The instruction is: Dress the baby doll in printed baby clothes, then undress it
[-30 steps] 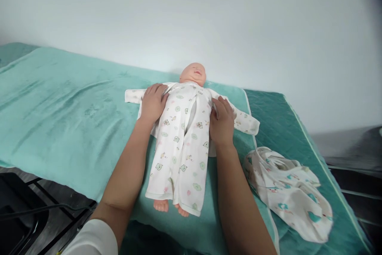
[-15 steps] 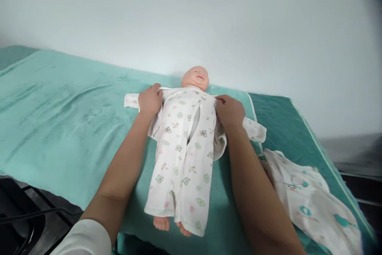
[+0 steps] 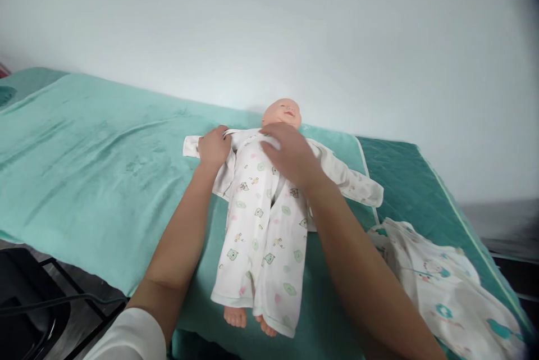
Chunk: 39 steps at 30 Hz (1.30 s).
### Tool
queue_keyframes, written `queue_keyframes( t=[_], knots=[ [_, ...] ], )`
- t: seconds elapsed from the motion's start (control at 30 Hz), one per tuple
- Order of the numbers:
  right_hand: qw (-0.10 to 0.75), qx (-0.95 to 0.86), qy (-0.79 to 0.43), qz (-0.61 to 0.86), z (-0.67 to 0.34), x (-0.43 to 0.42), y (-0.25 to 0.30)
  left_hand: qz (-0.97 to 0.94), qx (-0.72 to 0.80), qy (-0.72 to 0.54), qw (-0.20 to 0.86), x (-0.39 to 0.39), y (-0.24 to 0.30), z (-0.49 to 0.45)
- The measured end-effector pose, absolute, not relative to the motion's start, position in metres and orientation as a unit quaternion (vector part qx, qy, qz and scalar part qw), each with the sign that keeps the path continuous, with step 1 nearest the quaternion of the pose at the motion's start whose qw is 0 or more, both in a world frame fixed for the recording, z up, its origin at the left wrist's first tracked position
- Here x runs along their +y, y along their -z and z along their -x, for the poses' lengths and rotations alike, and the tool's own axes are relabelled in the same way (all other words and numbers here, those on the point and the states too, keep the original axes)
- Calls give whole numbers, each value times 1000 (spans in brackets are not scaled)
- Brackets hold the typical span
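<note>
A baby doll [image 3: 281,111] lies on its back, its head near the wall and its bare feet toward me. White printed baby pants [image 3: 263,231] with a slit down the middle cover its front from the chest to the ankles. A white long-sleeved baby top [image 3: 360,185] shows at both sides, sleeves spread out. My left hand [image 3: 215,147] is closed on the upper edge of the pants by the doll's shoulder. Over the chest, just below the chin, my right hand [image 3: 291,155] hovers or rests with fingers apart; contact cannot be made out.
Light green cloth [image 3: 105,180] covers the table, with a darker green quilted cover [image 3: 391,174] at the right. A white printed baby garment [image 3: 446,281] lies crumpled at the right front. A black chair [image 3: 29,298] stands at lower left, and a pale wall [image 3: 252,28] rises behind.
My right hand has let go at the doll's shoulder on the right side and moved left over the chest, its fingers spreading. My left hand stays at the other shoulder.
</note>
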State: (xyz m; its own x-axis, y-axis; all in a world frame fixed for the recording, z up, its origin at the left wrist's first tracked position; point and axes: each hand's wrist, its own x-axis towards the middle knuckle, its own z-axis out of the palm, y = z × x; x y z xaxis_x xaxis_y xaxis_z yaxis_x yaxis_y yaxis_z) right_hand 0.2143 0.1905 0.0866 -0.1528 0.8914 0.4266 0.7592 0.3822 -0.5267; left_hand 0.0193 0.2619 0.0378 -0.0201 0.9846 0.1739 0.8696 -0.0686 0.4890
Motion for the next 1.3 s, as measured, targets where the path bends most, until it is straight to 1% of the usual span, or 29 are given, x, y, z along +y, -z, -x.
queue_keyframes(
  t=[0.1, 0.13, 0.17, 0.27, 0.43, 0.6, 0.77, 0.9, 1.03, 1.17, 1.3],
  knots=[
    [139, -816, -77, 556, -167, 218, -98, -702, 660, -245, 108, 261, -38, -18],
    [91, -820, -69, 561, -156, 228, -98, -705, 658, -242, 106, 261, -38, -18],
    [60, -821, -67, 564, -146, 238, -98, -707, 657, -237, 105, 261, -38, -17],
    [17, -813, -70, 578, -130, 258, -94, -711, 660, -218, 105, 262, -39, -17],
    [-87, -785, -38, 612, -128, 263, -94, -696, 678, -211, 104, 263, -40, -17],
    [-93, -798, 10, 595, -136, 252, -104, -682, 690, -221, 101, 260, -38, -13],
    [-98, -801, 39, 589, -150, 239, -116, -666, 690, -262, 109, 256, -36, -6],
    [-95, -783, 49, 612, -168, 233, -128, -643, 703, -277, 126, 256, -31, 1],
    [-89, -759, 54, 642, -183, 229, -141, -645, 707, -257, 136, 252, -26, 5],
    [-68, -750, 39, 657, -188, 226, -144, -650, 709, -251, 110, 241, -28, 3],
    [-52, -770, 30, 636, -178, 227, -133, -651, 705, -279, 36, 235, -33, -4]
  ],
)
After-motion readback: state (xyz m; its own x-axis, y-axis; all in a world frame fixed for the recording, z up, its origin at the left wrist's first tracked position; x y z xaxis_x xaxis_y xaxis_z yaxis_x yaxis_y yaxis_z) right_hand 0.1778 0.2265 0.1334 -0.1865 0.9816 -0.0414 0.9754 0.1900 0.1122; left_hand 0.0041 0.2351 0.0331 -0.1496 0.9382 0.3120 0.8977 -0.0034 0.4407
